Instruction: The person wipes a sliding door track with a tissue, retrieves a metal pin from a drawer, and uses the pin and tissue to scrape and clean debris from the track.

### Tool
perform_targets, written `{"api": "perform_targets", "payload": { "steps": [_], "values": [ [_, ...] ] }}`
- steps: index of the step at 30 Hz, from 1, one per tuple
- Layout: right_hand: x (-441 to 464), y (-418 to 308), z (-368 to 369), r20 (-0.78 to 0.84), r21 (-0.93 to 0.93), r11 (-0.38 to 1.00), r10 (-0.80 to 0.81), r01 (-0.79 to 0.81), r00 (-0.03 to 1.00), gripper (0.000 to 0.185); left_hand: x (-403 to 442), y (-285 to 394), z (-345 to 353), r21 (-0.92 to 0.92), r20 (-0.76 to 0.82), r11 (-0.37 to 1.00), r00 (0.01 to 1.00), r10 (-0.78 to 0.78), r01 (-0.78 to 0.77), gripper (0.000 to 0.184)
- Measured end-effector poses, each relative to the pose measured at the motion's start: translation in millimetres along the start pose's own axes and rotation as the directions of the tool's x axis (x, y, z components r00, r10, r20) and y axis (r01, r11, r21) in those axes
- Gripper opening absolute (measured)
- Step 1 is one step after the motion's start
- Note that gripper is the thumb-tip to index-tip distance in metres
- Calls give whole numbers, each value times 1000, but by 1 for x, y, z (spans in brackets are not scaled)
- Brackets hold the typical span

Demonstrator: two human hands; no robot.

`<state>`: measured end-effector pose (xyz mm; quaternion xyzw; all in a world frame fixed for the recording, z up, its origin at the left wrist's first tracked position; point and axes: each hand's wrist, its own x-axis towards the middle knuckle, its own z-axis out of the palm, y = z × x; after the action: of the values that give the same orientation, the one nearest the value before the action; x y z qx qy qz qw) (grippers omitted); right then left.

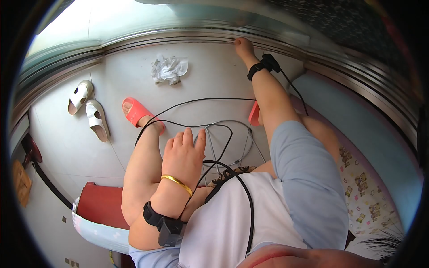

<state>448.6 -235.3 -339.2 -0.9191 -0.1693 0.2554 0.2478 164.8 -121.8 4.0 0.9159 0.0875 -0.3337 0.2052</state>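
Observation:
My left hand (184, 149) rests near my left thigh, its fingers stretched out with nothing in them. A gold bangle (176, 183) circles that wrist, and a black strapped device (170, 230) sits on the forearm. My right hand (245, 48) reaches forward to the metal sliding-door track (187, 39) and looks curled against it. Whatever it may hold there is hidden. A second black device (270, 62) is strapped to my right wrist. On the floor between the track and my feet lies a crumpled heap of white tissues (167, 70).
Black cables (192, 99) loop across my lap and legs. A round metal stool frame (232, 163) stands between my legs. White shoes (97, 120) lie at the left. I wear coral slippers (137, 112). A bear-print cushion (366, 196) is at the right.

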Motion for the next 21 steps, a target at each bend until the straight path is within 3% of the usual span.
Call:
{"api": "perform_targets", "payload": {
  "steps": [10,12,16,18,21],
  "values": [
    [11,18,9,8,194,980,-41,39,999,17,6,5,2,4,-3,1000,1000,17,-17,53],
    [17,16,3,78,128,986,-113,102,990,20,8,6,3,9,4,1000,1000,16,-16,53],
    [18,20,10,98,168,978,-139,121,985,21,9,6,5,9,20,1000,1000,20,-20,53],
    [13,18,22,206,211,977,-64,19,976,22,11,6,5,6,14,1000,1000,14,-14,53],
    [7,10,25,117,220,975,-63,36,991,22,13,6,5,11,16,1000,1000,11,-11,53]
  ]
}}
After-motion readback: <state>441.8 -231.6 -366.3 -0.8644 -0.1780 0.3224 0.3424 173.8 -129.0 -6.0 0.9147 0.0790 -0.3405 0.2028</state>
